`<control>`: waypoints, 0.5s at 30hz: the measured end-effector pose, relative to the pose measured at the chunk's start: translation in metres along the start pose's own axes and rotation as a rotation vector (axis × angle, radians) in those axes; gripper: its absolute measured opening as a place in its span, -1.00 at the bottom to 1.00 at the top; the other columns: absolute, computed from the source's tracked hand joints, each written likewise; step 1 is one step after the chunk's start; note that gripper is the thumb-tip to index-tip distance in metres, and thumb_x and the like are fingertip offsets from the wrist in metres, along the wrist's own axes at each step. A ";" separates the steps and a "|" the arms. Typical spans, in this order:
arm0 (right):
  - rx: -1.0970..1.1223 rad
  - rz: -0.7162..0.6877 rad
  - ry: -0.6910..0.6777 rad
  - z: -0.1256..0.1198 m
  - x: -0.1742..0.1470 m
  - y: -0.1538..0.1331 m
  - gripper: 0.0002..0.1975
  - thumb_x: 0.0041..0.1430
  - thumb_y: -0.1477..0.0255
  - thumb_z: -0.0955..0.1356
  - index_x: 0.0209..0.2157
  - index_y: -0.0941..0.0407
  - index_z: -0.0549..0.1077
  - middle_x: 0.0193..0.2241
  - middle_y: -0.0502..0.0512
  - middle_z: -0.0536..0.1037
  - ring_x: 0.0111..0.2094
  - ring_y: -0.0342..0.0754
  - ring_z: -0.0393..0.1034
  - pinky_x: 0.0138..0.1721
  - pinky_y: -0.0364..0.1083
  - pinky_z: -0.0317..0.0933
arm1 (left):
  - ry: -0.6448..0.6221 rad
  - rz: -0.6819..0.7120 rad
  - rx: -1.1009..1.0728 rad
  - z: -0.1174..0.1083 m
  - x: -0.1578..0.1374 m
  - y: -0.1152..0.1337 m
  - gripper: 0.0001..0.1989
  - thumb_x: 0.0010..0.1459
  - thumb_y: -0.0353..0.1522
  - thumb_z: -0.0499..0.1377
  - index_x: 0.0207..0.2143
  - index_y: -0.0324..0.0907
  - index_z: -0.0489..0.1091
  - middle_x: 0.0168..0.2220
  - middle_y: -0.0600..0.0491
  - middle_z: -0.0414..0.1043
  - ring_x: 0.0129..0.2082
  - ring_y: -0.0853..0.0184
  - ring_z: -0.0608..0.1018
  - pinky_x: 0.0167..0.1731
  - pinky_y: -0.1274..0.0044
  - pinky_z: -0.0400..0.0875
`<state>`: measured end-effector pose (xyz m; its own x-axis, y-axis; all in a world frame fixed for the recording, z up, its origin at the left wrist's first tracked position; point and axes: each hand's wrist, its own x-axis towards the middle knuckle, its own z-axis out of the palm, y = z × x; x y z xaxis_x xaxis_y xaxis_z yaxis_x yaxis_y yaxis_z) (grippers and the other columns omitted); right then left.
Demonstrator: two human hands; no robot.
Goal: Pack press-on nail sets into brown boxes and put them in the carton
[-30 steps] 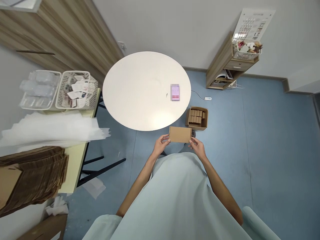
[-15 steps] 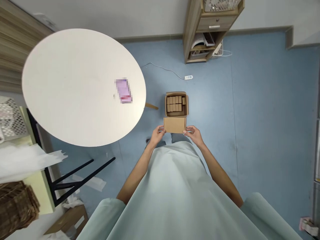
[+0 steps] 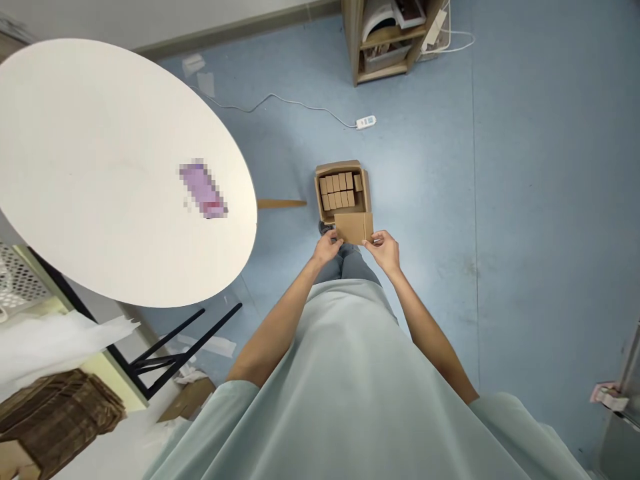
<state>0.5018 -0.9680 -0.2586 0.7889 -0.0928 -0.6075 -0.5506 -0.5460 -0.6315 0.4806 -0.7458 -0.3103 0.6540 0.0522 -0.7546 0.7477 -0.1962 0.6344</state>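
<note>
A flat brown cardboard box [image 3: 352, 229] is held level in front of me, a crease running near its right end. My left hand [image 3: 327, 247] pinches its left edge, and my right hand [image 3: 385, 251] grips the lower right corner with thumb and fingers. Just beyond it, an open cardboard carton [image 3: 369, 198] stands on the floor, its near side partly covered by the held box. Inside the carton, several small brown boxes [image 3: 337, 191] sit in two rows, with one more apart at the right.
On the left a white oval table [image 3: 110, 167] carries a blurred purple object [image 3: 203, 189]. One wooden table leg [image 3: 281, 203] reaches toward the carton. A power strip [image 3: 366, 123] and its cord lie beyond, near a wooden cabinet [image 3: 357, 47]. My shoe [image 3: 325, 228] is beside the carton.
My view has shifted and turned, so the table sits farther left. Both hands still hold the box, which has tilted and now overlaps the carton's near edge. A shoe has come into sight there.
</note>
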 end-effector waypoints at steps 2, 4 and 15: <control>-0.049 -0.014 0.028 0.007 0.010 -0.001 -0.70 0.10 0.20 0.54 -0.21 0.03 0.50 -0.20 0.08 0.67 -0.30 0.03 0.56 -0.11 0.03 0.45 | -0.034 -0.028 0.020 0.008 0.010 0.012 -0.52 0.23 -0.37 0.31 0.20 -0.25 0.50 0.24 -0.25 0.56 0.17 0.05 0.62 0.25 0.24 0.47; -0.110 -0.034 0.047 0.016 0.019 -0.002 -0.75 0.14 0.26 0.51 -0.21 0.05 0.49 -0.16 0.10 0.64 -0.33 0.00 0.53 -0.09 0.02 0.44 | -0.057 -0.021 0.036 0.017 0.018 0.025 -0.54 0.26 -0.38 0.28 0.21 -0.25 0.50 0.27 -0.22 0.55 0.27 0.08 0.57 0.31 0.28 0.41; -0.196 0.037 0.111 0.072 0.098 0.020 -0.90 0.21 0.42 0.46 -0.23 0.10 0.51 -0.13 0.15 0.52 -0.33 -0.03 0.43 -0.06 0.00 0.37 | -0.127 -0.027 -0.022 0.045 0.087 0.024 -0.62 0.32 -0.37 0.26 0.15 -0.26 0.58 0.20 -0.18 0.61 0.12 0.11 0.67 0.26 0.28 0.48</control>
<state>0.5482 -0.9277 -0.3651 0.8003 -0.2005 -0.5651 -0.5246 -0.6905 -0.4980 0.5501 -0.7900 -0.3685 0.6151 -0.0671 -0.7856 0.7679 -0.1751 0.6162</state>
